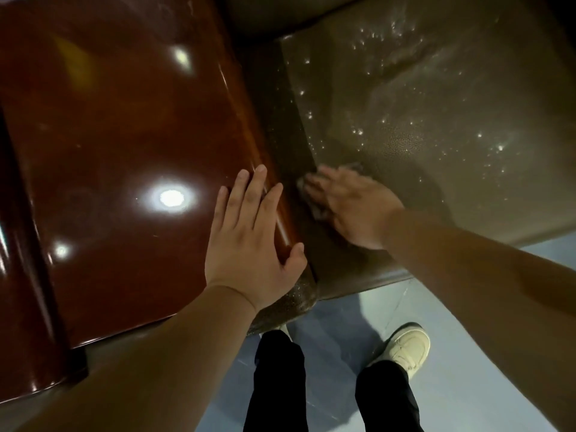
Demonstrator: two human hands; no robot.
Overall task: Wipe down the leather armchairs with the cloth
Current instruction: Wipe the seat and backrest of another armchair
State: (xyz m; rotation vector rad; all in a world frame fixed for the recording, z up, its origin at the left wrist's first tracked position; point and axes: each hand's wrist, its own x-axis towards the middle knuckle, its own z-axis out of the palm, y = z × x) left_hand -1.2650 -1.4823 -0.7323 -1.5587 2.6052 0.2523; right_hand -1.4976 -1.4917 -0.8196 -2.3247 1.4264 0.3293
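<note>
A brown leather armchair seat (436,113) fills the upper right, its grain glinting with light specks. My right hand (349,204) presses a small greyish cloth (314,210) against the inner side of the armrest (290,145), where it meets the seat; the cloth shows only at the fingertips and beside the palm. My left hand (252,241) lies flat with straight fingers on the glossy reddish-brown wooden top (124,135) of the armrest, thumb at its right edge.
The polished wooden surface reflects ceiling lights. A darker wooden strip (21,275) runs along the far left. Below is a pale blue floor (467,385), with my legs in black trousers and a cream shoe (405,347) close to the chair's front edge.
</note>
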